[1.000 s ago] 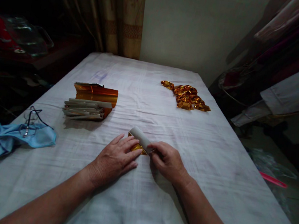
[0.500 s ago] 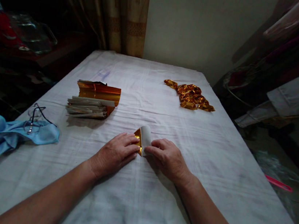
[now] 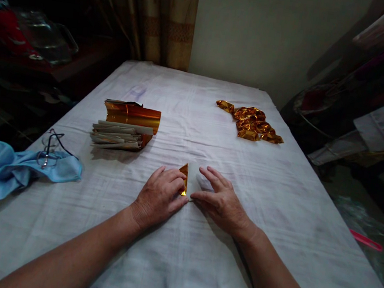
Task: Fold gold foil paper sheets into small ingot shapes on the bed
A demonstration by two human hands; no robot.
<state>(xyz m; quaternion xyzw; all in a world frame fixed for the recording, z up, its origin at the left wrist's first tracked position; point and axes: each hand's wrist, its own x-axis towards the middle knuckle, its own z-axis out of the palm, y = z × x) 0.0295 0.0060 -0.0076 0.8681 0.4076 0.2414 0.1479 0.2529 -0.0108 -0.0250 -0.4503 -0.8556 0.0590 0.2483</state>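
Both hands lie low on the white-covered tabletop [image 3: 275,211], almost meeting at the middle. Between them sits one small gold foil sheet [image 3: 184,179], partly folded, its white underside turned up on the right side. It lies at about 12 o'clock from the gap between the hands, and its fold line runs roughly from 6 to 12 o'clock, away from the person.

The left hand [image 3: 159,196] rests flat, fingers curled against the gold edge, pressing rather than gripping. The right hand [image 3: 220,199] is spread, its thumb and forefinger touching the sheet's near corner and the other fingers stretched over the white flap. Neither hand is clamped around the sheet; both pin it to the cloth. The two are about equally near, the left hard against the gold face, the right over the white one.

At 10 o'clock from the hands lies one stack of unfolded sheets [image 3: 123,128], gold on top curling up, white edges showing beneath. At 1 o'clock, well apart, is one heap of finished gold pieces [image 3: 253,123]; I make out roughly eight, though they overlap too much for a sure count. Off at 9 o'clock lie one blue cloth [image 3: 8,169] with one pair of spectacles [image 3: 50,149] on it.
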